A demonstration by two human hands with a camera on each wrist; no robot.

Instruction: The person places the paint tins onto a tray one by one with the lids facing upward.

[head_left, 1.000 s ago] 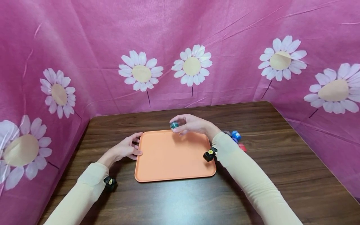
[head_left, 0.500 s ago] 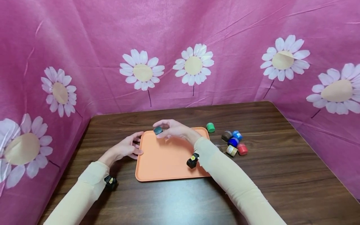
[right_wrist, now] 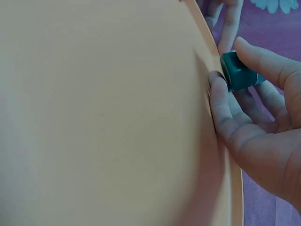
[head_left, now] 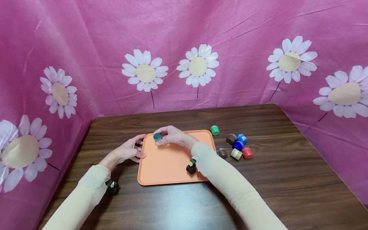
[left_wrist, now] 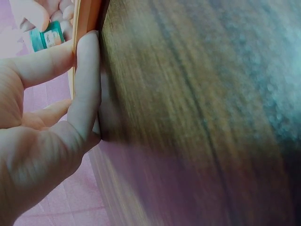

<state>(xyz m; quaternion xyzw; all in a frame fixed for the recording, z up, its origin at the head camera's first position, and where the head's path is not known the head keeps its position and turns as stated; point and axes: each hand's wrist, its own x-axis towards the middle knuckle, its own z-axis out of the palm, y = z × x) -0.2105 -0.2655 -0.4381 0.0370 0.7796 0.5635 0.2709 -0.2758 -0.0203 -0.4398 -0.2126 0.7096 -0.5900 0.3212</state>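
My right hand [head_left: 172, 135] pinches a small dark-green paint jar [head_left: 157, 137] between thumb and fingers. It holds the jar at the far left part of the orange tray [head_left: 169, 166]. In the right wrist view, the jar [right_wrist: 242, 73] overlaps the tray's rim, with the thumb on one side and fingers on the other. My left hand [head_left: 128, 150] touches the tray's left edge with thumb and fingertips. From the left wrist, the nearly straight thumb [left_wrist: 87, 84] lies against the rim, and the jar [left_wrist: 47, 36] shows beyond it.
Right of the tray lie several paint jars: brown [head_left: 231, 138], light blue [head_left: 242, 138], dark blue [head_left: 238, 145], red [head_left: 247, 152], gold [head_left: 236, 154] and another brown one [head_left: 222, 152]. A green jar [head_left: 215, 130] stands near the far right corner. A pink flowered curtain [head_left: 230, 28] surrounds the wooden table [head_left: 287, 166].
My right hand has moved left and lower over the tray with the dark-green jar. Jars that the right arm covered have come into view. My left hand stays at the tray's edge.
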